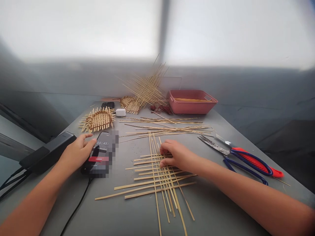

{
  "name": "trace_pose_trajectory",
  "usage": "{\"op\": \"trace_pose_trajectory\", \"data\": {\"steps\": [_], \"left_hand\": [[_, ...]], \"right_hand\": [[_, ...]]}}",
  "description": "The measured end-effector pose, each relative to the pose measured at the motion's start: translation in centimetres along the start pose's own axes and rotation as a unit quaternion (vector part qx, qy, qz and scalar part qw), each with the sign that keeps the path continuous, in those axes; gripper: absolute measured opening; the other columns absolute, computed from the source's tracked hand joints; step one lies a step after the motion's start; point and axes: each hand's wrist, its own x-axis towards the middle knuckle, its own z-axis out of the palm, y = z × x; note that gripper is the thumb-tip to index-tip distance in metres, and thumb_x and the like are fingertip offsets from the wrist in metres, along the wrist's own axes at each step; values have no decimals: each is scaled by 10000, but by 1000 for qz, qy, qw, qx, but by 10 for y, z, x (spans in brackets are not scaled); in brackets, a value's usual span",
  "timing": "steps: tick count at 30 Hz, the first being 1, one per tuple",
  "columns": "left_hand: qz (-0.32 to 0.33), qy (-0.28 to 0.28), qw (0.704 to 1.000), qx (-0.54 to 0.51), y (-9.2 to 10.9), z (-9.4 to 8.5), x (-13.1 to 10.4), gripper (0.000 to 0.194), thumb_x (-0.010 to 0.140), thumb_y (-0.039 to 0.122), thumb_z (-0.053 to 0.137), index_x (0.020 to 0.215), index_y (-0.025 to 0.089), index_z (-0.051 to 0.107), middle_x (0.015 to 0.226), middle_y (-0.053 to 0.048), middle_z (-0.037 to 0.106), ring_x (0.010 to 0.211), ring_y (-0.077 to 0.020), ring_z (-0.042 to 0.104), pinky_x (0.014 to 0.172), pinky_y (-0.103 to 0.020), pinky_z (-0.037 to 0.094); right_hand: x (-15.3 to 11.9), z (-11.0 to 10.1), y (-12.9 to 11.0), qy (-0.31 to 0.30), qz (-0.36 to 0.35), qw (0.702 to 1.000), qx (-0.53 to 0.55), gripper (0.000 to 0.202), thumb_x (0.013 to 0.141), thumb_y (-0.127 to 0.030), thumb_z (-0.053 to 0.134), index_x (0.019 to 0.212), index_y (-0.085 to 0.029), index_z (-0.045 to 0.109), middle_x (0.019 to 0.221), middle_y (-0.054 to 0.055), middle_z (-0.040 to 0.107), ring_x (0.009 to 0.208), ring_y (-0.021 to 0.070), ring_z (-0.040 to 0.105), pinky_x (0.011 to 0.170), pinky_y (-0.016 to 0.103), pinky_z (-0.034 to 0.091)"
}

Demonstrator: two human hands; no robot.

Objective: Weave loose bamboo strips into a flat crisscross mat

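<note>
A loose lattice of woven bamboo strips [157, 177] lies flat on the grey table in front of me, its strip ends sticking out unevenly. My right hand [173, 154] is over its upper right part, fingers curled and thumb down on the strips; the exact grip is partly hidden. To the left, my left hand [80, 149] is at the edge of a phone [99, 154] showing a timer. Its thumb reaches the phone's upper left side, and the fingers are stretched out beyond. A black cable runs from the phone's lower end.
Loose bamboo strips [167, 127] lie across the table beyond the lattice. Scissors [236, 159] and a red-handled knife [256, 162] are at right. Behind are a pink basket [192, 106], woven pieces [99, 120], a white case [120, 112] and a leaning lattice [149, 87]. A black power block [49, 152] sits left.
</note>
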Motion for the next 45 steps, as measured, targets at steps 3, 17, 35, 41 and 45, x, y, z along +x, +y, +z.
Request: {"op": "trace_pose_trajectory", "data": {"steps": [3,17,35,41,45], "left_hand": [[55,36,991,120,7,-7,-10,442,906,468,356,1174,170,544,918,-56,688,833,-253,644,723,-331,462],[500,-111,833,208,100,75,-93,268,922,224,466,1147,127,573,1179,-125,605,1088,-278,546,946,-412,456],[407,-172,892,91,103,87,-70,310,861,272,608,1138,169,517,1119,-76,603,1013,-265,503,888,-409,447],[407,-185,893,40,102,92,-69,235,846,173,596,1064,155,509,1092,-80,579,996,-250,480,895,-397,435],[402,-196,895,20,103,95,-71,244,844,110,560,1075,149,494,1111,-96,560,1026,-253,473,916,-399,426]], "right_hand": [[1,0,-1,-7,2,1000,-2,318,681,-337,817,772,-186,552,839,7,537,807,176,486,685,264,388],[-6,-2,0,-11,-33,999,10,267,727,-258,757,893,-178,564,931,36,556,890,195,519,777,305,433],[-13,41,-1,148,-132,971,-130,237,892,-217,537,1115,-138,529,987,124,555,925,275,470,845,468,457],[-11,47,1,171,-147,962,-153,162,894,-194,522,1047,-141,535,936,115,547,882,263,477,805,440,472],[-10,49,1,184,-150,958,-159,126,905,-195,499,1007,-130,538,911,121,550,871,263,473,785,435,474]]}}
